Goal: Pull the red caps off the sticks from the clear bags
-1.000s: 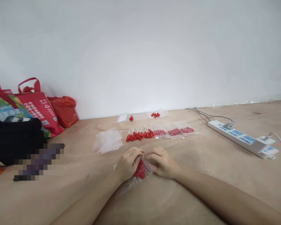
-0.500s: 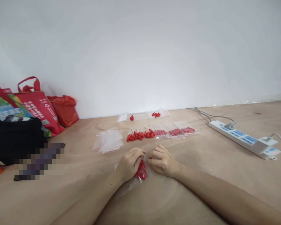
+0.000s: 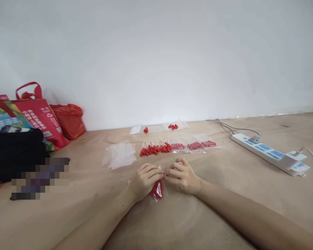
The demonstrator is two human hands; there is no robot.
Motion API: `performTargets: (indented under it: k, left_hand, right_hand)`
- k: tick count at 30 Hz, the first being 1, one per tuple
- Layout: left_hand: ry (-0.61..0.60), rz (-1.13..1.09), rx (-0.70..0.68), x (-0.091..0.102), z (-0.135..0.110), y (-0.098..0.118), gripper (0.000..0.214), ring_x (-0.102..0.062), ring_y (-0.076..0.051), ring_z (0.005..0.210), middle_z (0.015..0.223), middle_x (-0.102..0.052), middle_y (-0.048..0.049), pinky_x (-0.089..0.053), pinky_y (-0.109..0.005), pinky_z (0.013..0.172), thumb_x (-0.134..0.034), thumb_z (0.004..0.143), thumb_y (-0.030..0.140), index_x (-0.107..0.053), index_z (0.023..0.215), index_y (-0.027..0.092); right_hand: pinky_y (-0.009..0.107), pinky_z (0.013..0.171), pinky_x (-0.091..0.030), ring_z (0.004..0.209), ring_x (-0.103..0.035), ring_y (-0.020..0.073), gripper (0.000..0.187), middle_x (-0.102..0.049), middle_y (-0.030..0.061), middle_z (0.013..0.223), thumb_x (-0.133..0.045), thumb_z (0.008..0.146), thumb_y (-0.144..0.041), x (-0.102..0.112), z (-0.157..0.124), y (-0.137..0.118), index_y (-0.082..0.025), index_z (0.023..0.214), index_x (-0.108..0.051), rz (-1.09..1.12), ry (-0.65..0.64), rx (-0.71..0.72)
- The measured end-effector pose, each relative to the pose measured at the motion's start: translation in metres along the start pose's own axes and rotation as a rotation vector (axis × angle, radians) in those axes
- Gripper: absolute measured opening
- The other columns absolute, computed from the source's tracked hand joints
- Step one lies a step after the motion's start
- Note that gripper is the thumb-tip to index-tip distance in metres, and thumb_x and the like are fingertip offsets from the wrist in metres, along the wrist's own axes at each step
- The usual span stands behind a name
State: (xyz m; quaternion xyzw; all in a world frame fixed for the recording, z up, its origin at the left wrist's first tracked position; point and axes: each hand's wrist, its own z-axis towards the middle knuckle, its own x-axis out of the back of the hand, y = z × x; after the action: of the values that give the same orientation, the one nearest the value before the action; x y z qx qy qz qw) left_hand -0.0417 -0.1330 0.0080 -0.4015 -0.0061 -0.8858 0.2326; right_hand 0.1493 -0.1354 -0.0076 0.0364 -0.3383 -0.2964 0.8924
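A small clear zip bag (image 3: 158,192) with red pieces in it lies on the table in front of me. My left hand (image 3: 146,178) is closed on its top edge, covering part of the bag. Fingers curled, my right hand (image 3: 183,176) pinches at the bag's top right corner; its fingertips almost meet those of the left. Beyond my hands is a row of red-tipped white sticks (image 3: 156,148). To the right of these, several clear bags (image 3: 194,146) hold more red-tipped sticks. A stack of flat clear bags (image 3: 120,155) lies to the left.
Near the wall, small red pieces (image 3: 173,126) lie on clear bags, with a red piece (image 3: 145,130) farther left. A white power strip (image 3: 270,152) with cables is on the right. Red shopping bags (image 3: 43,118) and a black cloth item (image 3: 17,152) occupy the left.
The bag's top is drawn closer together between my fingertips, and its red pieces look more bunched. My right fingers have curled slightly. The view has shifted a little.
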Motion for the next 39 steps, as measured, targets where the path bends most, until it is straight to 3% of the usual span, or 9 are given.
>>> performTargets:
  k: [9,14,19,23,26,28,32,35,39]
  left_hand:
    - [-0.098,0.095,-0.117,0.001,0.002,-0.003,0.027,-0.055,-0.014,0.076,0.075,-0.065,-0.0016,-0.041,-0.03,0.069,-0.033,0.087,0.012,-0.054,0.071,0.016]
    - [-0.153,0.048,-0.149,-0.001,0.0,-0.005,0.026,-0.055,-0.012,0.075,0.073,-0.063,-0.0006,-0.041,-0.029,0.073,-0.034,0.087,0.011,-0.05,0.067,0.017]
    - [-0.137,-0.007,-0.078,0.008,-0.002,-0.012,0.025,-0.058,-0.013,0.085,0.084,-0.066,-0.003,-0.044,-0.028,0.075,-0.033,0.087,0.011,-0.056,0.079,0.018]
    - [-0.149,-0.093,0.09,0.014,-0.007,-0.011,0.026,-0.056,-0.016,0.099,0.1,-0.064,-0.0041,-0.046,-0.03,0.081,-0.033,0.087,0.014,-0.056,0.099,0.02]
    - [-0.224,-0.155,0.322,0.016,-0.013,0.002,0.038,-0.054,-0.018,0.105,0.115,-0.057,-0.0077,-0.047,-0.033,0.085,-0.043,0.084,0.022,-0.041,0.123,0.022]
    - [-0.274,-0.183,0.412,0.019,-0.017,0.012,0.056,-0.051,-0.022,0.108,0.121,-0.052,-0.0111,-0.047,-0.037,0.086,-0.052,0.079,0.028,-0.029,0.131,0.021]
    - [-0.352,-0.228,0.433,0.021,-0.02,0.019,0.067,-0.046,-0.026,0.113,0.125,-0.048,-0.0125,-0.043,-0.043,0.089,-0.059,0.073,0.035,-0.029,0.131,0.022]
    - [-0.392,-0.253,0.42,0.02,-0.02,0.014,0.064,-0.046,-0.026,0.114,0.127,-0.046,-0.0121,-0.042,-0.042,0.091,-0.058,0.074,0.037,-0.032,0.13,0.023]
    - [-0.429,-0.238,0.425,0.018,-0.021,0.011,0.062,-0.045,-0.026,0.114,0.127,-0.046,-0.0125,-0.042,-0.043,0.091,-0.056,0.075,0.042,-0.034,0.129,0.021]
  right_hand:
    - [0.032,0.072,-0.032,0.073,-0.046,0.0112,0.031,-0.057,-0.0001,0.071,-0.032,0.087,-0.008,0.002,0.004,-0.003,-0.021,0.066,-0.052,-0.008,-0.12,0.242]
    - [0.03,0.071,-0.035,0.074,-0.045,0.0112,0.035,-0.054,-0.0011,0.07,-0.027,0.088,-0.009,-0.009,0.003,-0.002,-0.025,0.068,-0.052,0.162,-0.279,0.217]
    - [0.029,0.074,-0.034,0.073,-0.044,0.0119,0.033,-0.054,0.0001,0.069,-0.029,0.089,-0.013,-0.008,0.0,0.006,-0.022,0.067,-0.052,0.171,-0.304,0.218]
    - [0.03,0.07,-0.031,0.068,-0.041,0.0126,0.027,-0.053,0.0004,0.065,-0.036,0.086,-0.015,0.0,-0.002,0.014,-0.018,0.065,-0.053,0.094,-0.302,0.095]
    - [0.031,0.069,-0.028,0.072,-0.041,0.014,0.012,-0.055,0.0014,0.071,-0.046,0.076,-0.019,0.006,-0.005,0.021,-0.018,0.068,-0.055,0.099,-0.404,-0.058]
    - [0.032,0.071,-0.027,0.079,-0.043,0.0162,0.009,-0.057,0.0028,0.08,-0.05,0.07,-0.02,0.008,-0.008,0.03,-0.018,0.077,-0.057,0.056,-0.459,-0.239]
    - [0.034,0.075,-0.025,0.091,-0.043,0.0213,0.028,-0.057,0.0083,0.098,-0.048,0.07,-0.019,0.007,-0.015,0.056,-0.018,0.097,-0.057,-0.219,-0.49,-0.639]
    - [0.034,0.073,-0.025,0.093,-0.044,0.0231,0.032,-0.057,0.0108,0.103,-0.048,0.071,-0.016,0.001,-0.015,0.074,-0.017,0.102,-0.057,-0.326,-0.602,-0.674]
    - [0.034,0.069,-0.025,0.087,-0.048,0.0243,0.023,-0.063,0.013,0.088,-0.047,0.072,-0.008,-0.008,-0.007,0.085,-0.014,0.089,-0.061,-0.394,-0.741,-0.541]
